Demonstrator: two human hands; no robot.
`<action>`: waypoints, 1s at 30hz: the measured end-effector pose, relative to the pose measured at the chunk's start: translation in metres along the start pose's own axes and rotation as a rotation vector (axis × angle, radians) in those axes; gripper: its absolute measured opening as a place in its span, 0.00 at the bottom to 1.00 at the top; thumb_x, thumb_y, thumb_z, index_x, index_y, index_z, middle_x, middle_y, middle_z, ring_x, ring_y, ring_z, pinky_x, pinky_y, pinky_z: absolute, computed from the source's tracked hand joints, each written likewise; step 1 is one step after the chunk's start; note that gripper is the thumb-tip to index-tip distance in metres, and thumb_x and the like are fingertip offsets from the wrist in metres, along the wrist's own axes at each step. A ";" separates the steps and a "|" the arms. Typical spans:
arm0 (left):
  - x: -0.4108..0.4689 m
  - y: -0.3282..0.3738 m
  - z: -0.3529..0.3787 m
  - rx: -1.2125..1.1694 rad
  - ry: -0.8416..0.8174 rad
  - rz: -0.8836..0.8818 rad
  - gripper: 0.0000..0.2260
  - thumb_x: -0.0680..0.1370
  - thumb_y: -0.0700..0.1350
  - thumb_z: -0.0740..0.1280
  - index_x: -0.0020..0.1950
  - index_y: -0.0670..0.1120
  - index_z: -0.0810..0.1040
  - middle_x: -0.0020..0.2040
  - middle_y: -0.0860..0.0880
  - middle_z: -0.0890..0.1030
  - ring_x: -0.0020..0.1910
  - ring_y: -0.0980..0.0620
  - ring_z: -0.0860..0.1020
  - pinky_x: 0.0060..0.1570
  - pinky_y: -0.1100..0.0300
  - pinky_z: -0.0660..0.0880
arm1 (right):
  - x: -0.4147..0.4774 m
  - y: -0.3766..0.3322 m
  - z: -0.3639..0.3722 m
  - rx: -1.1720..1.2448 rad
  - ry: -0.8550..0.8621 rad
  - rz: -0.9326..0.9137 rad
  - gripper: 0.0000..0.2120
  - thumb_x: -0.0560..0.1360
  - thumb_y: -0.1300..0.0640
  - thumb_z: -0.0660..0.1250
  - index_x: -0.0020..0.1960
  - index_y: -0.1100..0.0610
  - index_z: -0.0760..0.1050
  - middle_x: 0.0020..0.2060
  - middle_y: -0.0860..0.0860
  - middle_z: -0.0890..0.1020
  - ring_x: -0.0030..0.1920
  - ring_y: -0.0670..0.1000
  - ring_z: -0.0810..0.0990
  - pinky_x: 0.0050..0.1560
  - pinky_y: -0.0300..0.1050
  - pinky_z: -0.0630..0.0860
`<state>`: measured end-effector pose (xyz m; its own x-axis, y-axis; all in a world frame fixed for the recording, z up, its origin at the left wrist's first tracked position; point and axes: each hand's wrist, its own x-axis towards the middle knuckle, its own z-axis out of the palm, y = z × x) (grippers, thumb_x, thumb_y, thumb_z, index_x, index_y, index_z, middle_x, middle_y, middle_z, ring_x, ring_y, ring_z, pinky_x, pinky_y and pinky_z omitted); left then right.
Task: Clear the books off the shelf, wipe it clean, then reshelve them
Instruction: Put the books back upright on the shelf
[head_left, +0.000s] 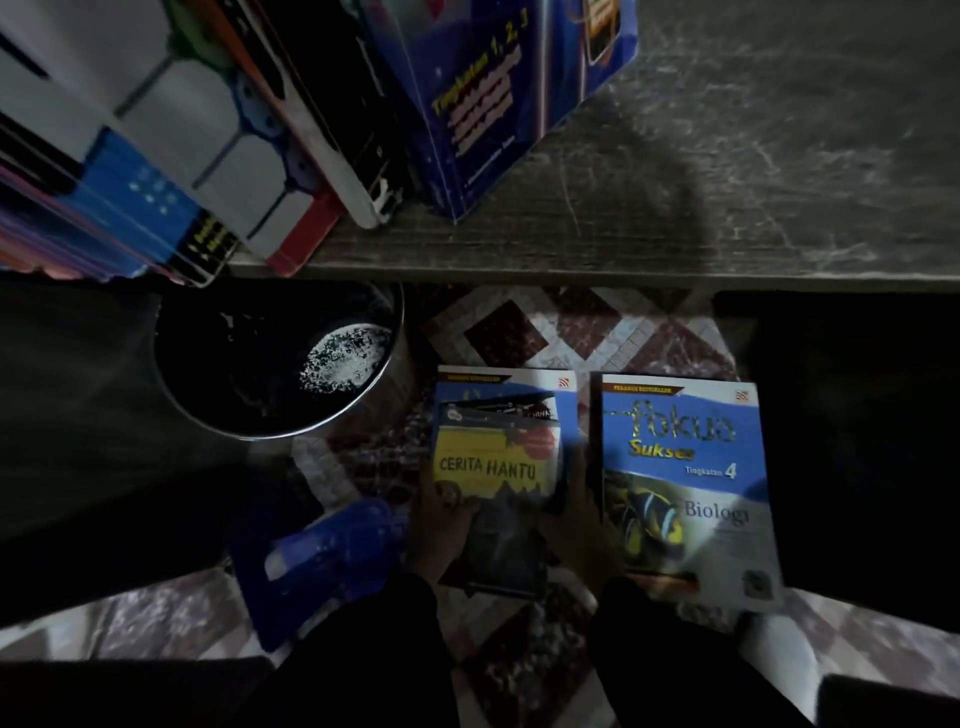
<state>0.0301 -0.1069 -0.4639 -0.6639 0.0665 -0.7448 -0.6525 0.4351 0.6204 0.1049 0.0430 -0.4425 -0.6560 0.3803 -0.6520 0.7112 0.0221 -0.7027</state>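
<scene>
Head view: left hand (441, 525) and right hand (574, 525), equally near, grip the Cerita Hantu book (496, 462) with curled fingers by its side edges, low over the floor (519, 332); its long axis points toward the shelf (675, 208) ahead.

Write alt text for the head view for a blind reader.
The left hand and right hand hold a Cerita Hantu book beside a Fokus Biologi book on the patterned floor. A bucket stands left, below a partly cleared shelf.
</scene>
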 end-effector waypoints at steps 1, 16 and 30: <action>-0.001 0.004 -0.001 -0.023 -0.012 -0.023 0.43 0.69 0.45 0.75 0.77 0.50 0.54 0.62 0.41 0.74 0.58 0.40 0.75 0.57 0.41 0.73 | 0.005 0.007 0.002 0.071 -0.009 0.002 0.58 0.64 0.46 0.79 0.78 0.47 0.41 0.64 0.56 0.75 0.56 0.50 0.79 0.50 0.42 0.80; -0.022 0.044 -0.011 0.002 -0.184 0.174 0.37 0.73 0.41 0.73 0.77 0.54 0.57 0.53 0.54 0.80 0.50 0.52 0.77 0.49 0.61 0.74 | -0.004 -0.024 -0.036 -0.095 -0.116 -0.070 0.42 0.67 0.41 0.75 0.73 0.34 0.54 0.66 0.50 0.75 0.63 0.52 0.76 0.59 0.55 0.76; -0.201 0.171 -0.053 0.431 -0.471 0.274 0.14 0.70 0.47 0.76 0.55 0.50 0.82 0.39 0.57 0.84 0.31 0.65 0.76 0.32 0.70 0.73 | -0.156 -0.177 -0.146 -0.341 -0.655 0.272 0.07 0.74 0.63 0.68 0.49 0.57 0.83 0.37 0.48 0.85 0.33 0.43 0.82 0.32 0.33 0.75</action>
<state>0.0323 -0.0935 -0.1950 -0.4913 0.5652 -0.6627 -0.2159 0.6580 0.7214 0.1178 0.1143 -0.1747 -0.3875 -0.2069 -0.8984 0.8370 0.3296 -0.4369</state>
